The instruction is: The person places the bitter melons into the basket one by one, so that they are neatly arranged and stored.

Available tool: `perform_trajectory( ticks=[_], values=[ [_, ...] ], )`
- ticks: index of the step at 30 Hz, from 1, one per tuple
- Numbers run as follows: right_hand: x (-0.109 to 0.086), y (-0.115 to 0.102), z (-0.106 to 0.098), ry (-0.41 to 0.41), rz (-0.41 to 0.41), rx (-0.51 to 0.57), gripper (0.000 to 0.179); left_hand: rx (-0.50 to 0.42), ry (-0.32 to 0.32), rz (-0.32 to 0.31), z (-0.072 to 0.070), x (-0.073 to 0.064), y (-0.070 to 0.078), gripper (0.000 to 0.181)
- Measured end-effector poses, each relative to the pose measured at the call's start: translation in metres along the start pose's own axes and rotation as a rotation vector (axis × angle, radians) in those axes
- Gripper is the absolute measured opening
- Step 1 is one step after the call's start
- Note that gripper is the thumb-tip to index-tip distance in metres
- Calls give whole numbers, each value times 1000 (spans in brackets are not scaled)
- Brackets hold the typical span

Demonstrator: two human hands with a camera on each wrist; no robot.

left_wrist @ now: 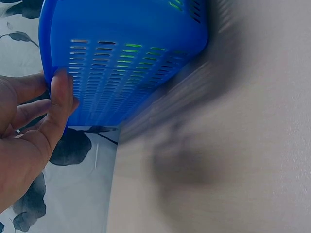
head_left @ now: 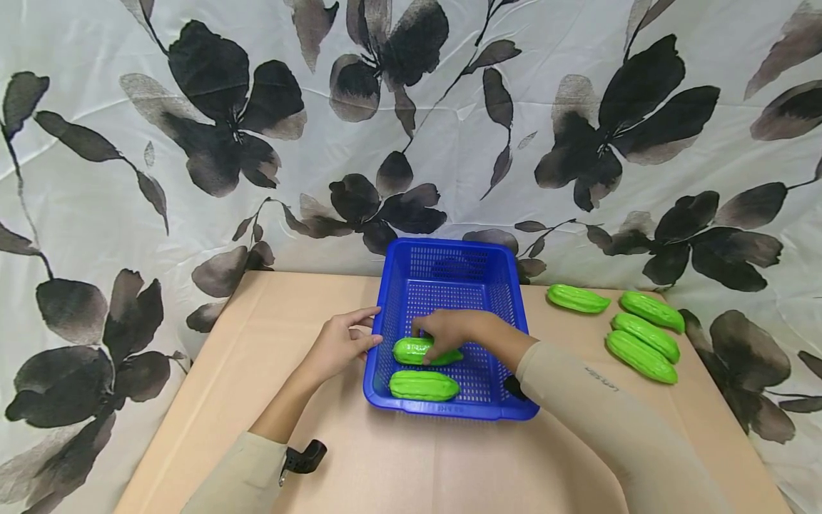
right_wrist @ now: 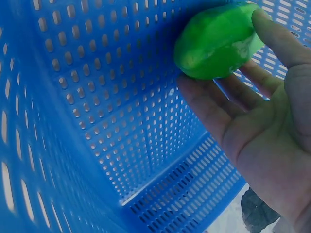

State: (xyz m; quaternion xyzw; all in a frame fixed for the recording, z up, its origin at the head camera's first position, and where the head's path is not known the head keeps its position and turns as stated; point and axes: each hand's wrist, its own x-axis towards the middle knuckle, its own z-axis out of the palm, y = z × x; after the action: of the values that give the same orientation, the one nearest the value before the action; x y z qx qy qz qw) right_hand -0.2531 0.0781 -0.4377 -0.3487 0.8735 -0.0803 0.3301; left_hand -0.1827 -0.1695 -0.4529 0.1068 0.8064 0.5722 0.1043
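In the head view a blue plastic basket [head_left: 449, 412] with slotted walls stands on the table. At its left rim my left hand [head_left: 339, 346] holds the edge with fingertips and thumb; the left wrist view shows these fingers [left_wrist: 60, 92] against the outer wall. My right hand [head_left: 446, 330] reaches inside and grips a bright green ridged cucumber [head_left: 409, 350], thumb on one side and fingers on the other. The right wrist view shows this cucumber [right_wrist: 214, 43] close to the slotted floor. A second cucumber [head_left: 424, 385] lies in the basket, nearer the front wall.
Several more green cucumbers [head_left: 642, 355] lie on the tan table [head_left: 257, 307] to the right of the basket, near its far right edge. A floral cloth [head_left: 462, 143] hangs behind the table. A black strap piece [head_left: 307, 457] sits at the left cuff.
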Motion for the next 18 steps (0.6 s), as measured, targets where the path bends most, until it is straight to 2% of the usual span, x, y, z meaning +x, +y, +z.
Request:
perform_trajectory(
  ticks=[5,18],
  values=[
    [-3,-2,-1,-44,-16,-9,47,3,4,-1,0,0,1,57],
    [-5,-4,1,-67,-25,-17,49,-1,5,4,1,1,1,57]
  ],
)
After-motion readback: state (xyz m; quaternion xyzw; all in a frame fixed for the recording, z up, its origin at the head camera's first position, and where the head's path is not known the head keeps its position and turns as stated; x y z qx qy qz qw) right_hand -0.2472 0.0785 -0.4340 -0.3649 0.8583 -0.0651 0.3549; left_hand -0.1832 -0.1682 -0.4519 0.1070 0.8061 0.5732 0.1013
